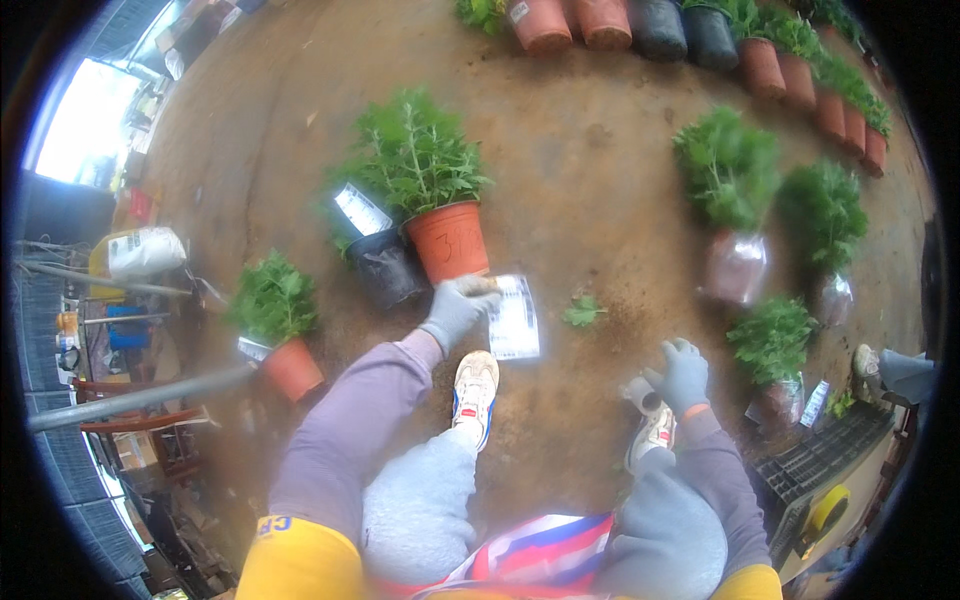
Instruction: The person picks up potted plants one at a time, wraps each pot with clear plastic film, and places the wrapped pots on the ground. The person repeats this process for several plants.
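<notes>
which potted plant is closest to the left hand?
The bushy plant in the orange pot, just above the left hand; the small orange-potted plant and the bagged plants sit farther off.

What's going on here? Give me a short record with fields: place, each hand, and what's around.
place: bare dirt ground among potted plants
left hand: gloved, holding the edge of a white printed label, just below an orange pot with a leafy plant
right hand: gloved, gripping a small pale object I cannot identify
beside the orange pot: a black pot carrying a white tag
near the right hand: plants in clear bags
far edge: a row of pots
</notes>
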A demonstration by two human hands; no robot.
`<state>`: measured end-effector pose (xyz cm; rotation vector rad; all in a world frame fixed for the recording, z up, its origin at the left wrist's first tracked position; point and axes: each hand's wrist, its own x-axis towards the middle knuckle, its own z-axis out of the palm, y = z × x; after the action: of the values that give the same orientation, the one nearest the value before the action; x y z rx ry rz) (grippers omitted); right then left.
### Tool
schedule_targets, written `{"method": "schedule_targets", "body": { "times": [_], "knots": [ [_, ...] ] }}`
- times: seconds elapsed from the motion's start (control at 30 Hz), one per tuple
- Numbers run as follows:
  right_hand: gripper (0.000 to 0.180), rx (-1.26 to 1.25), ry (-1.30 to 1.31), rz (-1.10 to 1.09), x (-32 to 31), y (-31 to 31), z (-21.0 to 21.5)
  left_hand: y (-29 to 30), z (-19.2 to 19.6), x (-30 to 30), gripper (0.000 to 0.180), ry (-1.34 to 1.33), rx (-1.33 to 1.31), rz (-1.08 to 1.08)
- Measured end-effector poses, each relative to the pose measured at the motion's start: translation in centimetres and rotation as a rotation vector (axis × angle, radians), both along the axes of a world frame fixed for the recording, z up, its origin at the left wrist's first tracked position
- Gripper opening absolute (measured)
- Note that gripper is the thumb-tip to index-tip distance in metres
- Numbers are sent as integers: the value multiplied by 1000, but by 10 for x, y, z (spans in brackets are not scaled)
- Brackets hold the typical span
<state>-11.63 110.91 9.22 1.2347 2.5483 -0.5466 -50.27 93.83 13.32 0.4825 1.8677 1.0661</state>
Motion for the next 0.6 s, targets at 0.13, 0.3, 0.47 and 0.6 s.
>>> {"method": "schedule_targets", "body": {
  "times": [0.13, 0.3, 0.47, 0.6],
  "knots": [
    [51, 85, 112, 28, 7, 0, -2, 7, -54, -3, 22, 237, -107, -272],
    [46, 52, 262, -43, 14, 5, 3, 42, -44, -87, 66, 1198, 78, -378],
    [35, 28, 396, -68, 8, 21, 53, 71, -36, -131, 54, 916, -543, -370],
    [37, 21, 540, -89, 14, 19, 158, 37, -27, -88, 38, 772, -351, -130]
  ]
}}
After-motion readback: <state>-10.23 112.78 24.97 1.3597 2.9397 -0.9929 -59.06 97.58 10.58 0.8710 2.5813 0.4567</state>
